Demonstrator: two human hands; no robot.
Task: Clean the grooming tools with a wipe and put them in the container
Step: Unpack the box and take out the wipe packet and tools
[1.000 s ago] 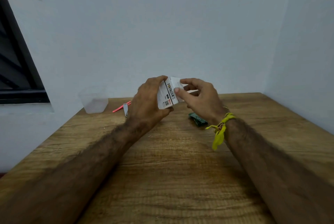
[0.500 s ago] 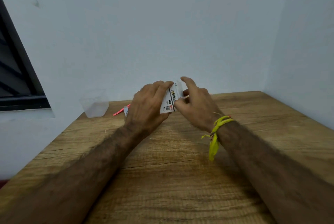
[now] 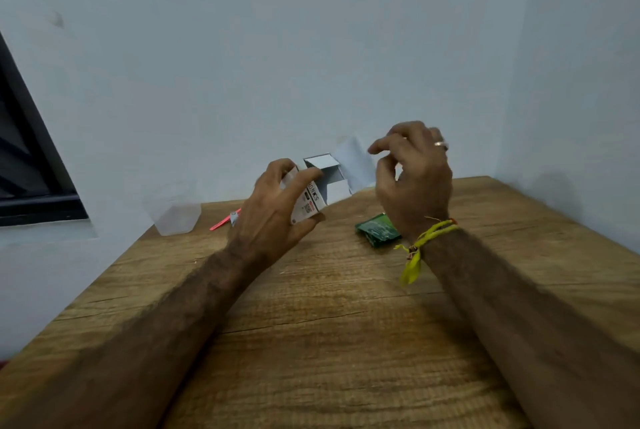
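Left hand (image 3: 273,217) up above the wooden surface (image 3: 329,342), grip wrapped round a small white box (image 3: 313,198) with dark print and a code on its side. Box tilted, top flaps standing open, one long white flap (image 3: 355,165) sticking out to the right. Right hand (image 3: 414,183) raised just beside that flap, fingers loosely curled around nothing (ring on one finger, yellow thread (image 3: 420,248) tied at the wrist). Green packet (image 3: 378,230) flat on the surface, below the right hand. Clear plastic container (image 3: 177,215) at the back left by the wall, well apart from both hands. Thin red tool (image 3: 224,220) lying just right of the container, partly hidden behind the left hand.
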